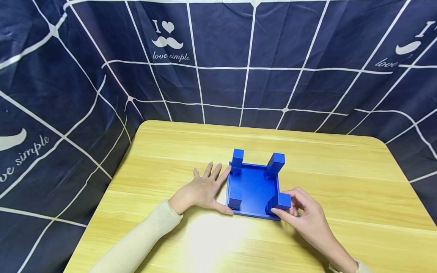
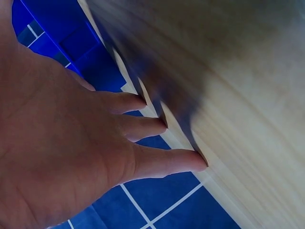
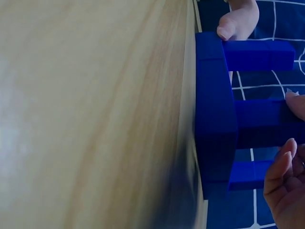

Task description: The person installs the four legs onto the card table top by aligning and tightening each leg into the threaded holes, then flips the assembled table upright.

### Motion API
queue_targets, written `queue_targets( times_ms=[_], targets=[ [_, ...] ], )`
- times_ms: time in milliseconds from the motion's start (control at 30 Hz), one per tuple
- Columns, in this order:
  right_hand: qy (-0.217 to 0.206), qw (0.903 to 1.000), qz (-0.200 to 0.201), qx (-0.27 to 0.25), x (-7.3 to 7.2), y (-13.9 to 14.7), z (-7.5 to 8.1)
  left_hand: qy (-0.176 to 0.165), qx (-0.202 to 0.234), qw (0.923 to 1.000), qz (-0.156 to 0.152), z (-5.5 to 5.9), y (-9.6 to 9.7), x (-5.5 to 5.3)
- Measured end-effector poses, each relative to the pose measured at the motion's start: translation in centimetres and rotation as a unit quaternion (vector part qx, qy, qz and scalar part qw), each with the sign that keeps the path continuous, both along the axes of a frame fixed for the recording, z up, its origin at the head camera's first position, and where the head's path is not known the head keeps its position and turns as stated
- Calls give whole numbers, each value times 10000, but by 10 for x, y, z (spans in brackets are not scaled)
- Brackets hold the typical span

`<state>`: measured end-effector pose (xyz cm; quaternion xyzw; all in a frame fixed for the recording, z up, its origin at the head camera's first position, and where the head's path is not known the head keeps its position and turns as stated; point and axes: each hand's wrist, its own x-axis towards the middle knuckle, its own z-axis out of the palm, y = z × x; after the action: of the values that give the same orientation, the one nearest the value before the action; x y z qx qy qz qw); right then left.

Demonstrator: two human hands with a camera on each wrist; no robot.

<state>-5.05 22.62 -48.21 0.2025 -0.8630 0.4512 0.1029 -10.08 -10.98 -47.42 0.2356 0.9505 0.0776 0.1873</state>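
A blue square panel [image 1: 254,185] with a low raised rim lies on the table, a square blue post standing up at each corner. My right hand [image 1: 307,216] pinches the near right post [image 1: 284,201] between thumb and fingers; the right wrist view shows this post [image 3: 264,121] from the side. Along the panel's left edge, my left hand [image 1: 202,189] lies with fingers spread, index finger and thumb at the rim. In the left wrist view, the fingertips of this hand [image 2: 71,138] touch the tabletop. The near left post [image 1: 235,198] rises close to the left thumb.
Pale wood grain covers the tabletop [image 1: 170,151], which has rounded far corners. A dark blue cloth [image 1: 222,87] with white grid lines and printed words hangs behind and at both sides. Two more posts stand at the panel's far left [image 1: 238,158] and far right [image 1: 275,163].
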Motion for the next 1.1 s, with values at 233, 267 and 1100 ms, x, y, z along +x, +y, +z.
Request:
queue_targets(
  times_ms=[233,267,1100],
  targets=[
    [-134,9999,1,26,-1,3,1,53,62,10000,-19,-2,2,-2],
    [-209,9998,6,58,-1,4,1,52,115,9999,-24,-2,1,-1],
    [-646,9913,930,-666,-24,47,8,832,1812,9799,-8,12,-34,-2]
  ],
)
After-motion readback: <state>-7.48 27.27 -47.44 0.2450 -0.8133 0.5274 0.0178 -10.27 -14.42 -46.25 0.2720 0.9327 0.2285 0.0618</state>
